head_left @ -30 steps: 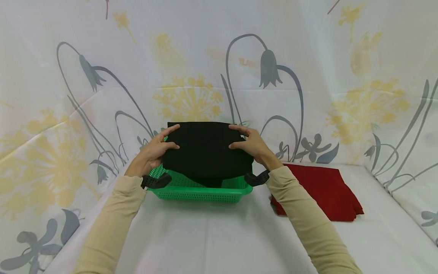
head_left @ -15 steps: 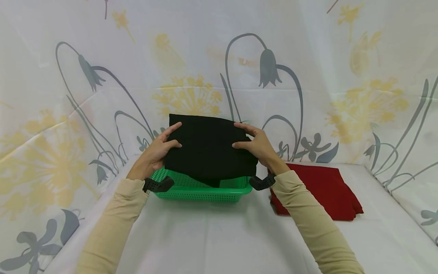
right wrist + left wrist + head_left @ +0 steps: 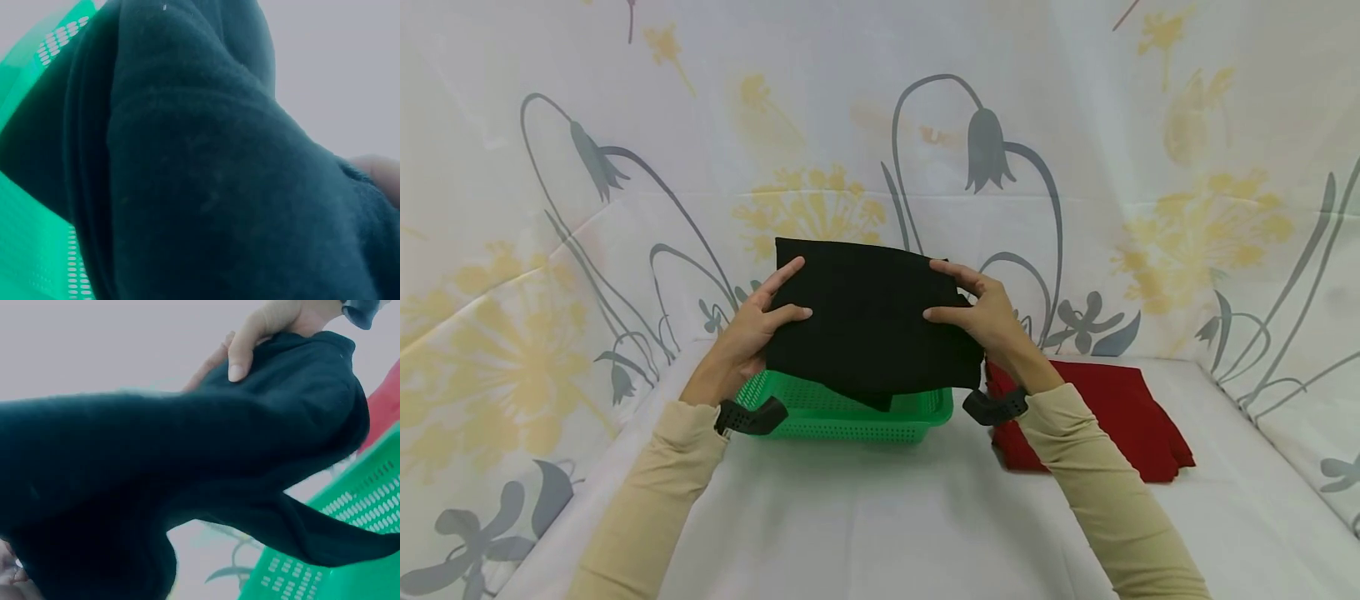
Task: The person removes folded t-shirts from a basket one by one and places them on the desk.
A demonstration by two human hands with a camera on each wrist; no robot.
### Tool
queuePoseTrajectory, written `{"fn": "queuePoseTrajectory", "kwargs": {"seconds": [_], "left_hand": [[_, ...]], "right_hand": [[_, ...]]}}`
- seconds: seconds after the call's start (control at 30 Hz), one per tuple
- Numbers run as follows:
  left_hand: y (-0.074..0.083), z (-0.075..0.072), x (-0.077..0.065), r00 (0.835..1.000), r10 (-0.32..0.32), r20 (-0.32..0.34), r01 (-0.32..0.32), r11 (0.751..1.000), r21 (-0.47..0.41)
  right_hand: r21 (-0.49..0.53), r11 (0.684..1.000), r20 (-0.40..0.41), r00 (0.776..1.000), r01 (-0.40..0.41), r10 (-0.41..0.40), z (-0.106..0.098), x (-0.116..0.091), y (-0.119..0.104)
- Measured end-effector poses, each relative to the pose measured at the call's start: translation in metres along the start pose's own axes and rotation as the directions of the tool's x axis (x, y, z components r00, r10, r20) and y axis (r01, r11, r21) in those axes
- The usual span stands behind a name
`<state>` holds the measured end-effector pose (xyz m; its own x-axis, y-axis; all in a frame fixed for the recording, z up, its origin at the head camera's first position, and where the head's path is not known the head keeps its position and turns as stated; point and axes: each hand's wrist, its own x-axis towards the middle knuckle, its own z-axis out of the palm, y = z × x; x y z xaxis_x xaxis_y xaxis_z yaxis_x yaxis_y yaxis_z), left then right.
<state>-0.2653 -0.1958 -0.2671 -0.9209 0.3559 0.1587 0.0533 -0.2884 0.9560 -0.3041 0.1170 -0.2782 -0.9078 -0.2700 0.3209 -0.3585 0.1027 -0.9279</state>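
Observation:
A piece of folded black cloth (image 3: pixel 865 321), perhaps a garment, is held up in front of and above a green plastic basket (image 3: pixel 850 429). My left hand (image 3: pixel 747 337) grips its left side, thumb and index finger on the near face; the other fingers are hidden behind. My right hand (image 3: pixel 992 321) grips the right side in the same manner. A pointed flap of the cloth hangs down over the basket. The left wrist view shows layers of the cloth (image 3: pixel 156 444) sagging apart underneath. Close up in the right wrist view, the cloth (image 3: pixel 206 181) covers most of the picture.
Folded red cloth (image 3: pixel 1112 408) lies on the white table cover (image 3: pixel 850 517) to the right of the basket, partly behind my right forearm. A flower-printed sheet (image 3: pixel 820 100) hangs at the back and sides.
Both hands have raised the black cloth slightly and shifted it to the right. My hands are a little farther apart. The basket and red cloth have stayed in place.

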Motion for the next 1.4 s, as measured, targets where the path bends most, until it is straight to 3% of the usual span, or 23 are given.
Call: {"fn": "queuePoseTrajectory", "kwargs": {"seconds": [0.3,0.73,0.9,1.4], "left_hand": [[-0.002,0.020,-0.003,0.996,0.060,0.062,-0.055,0.995,-0.080],[-0.002,0.056,-0.011,0.988,0.105,0.114,-0.085,0.982,-0.171],[-0.006,0.069,-0.014,0.989,0.090,0.114,-0.069,0.981,-0.182],[-0.030,0.104,-0.011,0.966,0.149,0.211,-0.086,0.956,-0.281]], "right_hand": [[0.068,0.997,-0.019,0.999,-0.033,0.034,-0.017,-0.020,-0.016],[0.188,0.982,-0.048,0.999,0.017,-0.008,-0.040,-0.058,-0.036],[0.162,0.987,-0.051,0.999,0.004,0.004,-0.048,-0.073,-0.039],[0.186,0.983,-0.081,0.996,-0.006,0.022,-0.076,-0.118,-0.045]]}}
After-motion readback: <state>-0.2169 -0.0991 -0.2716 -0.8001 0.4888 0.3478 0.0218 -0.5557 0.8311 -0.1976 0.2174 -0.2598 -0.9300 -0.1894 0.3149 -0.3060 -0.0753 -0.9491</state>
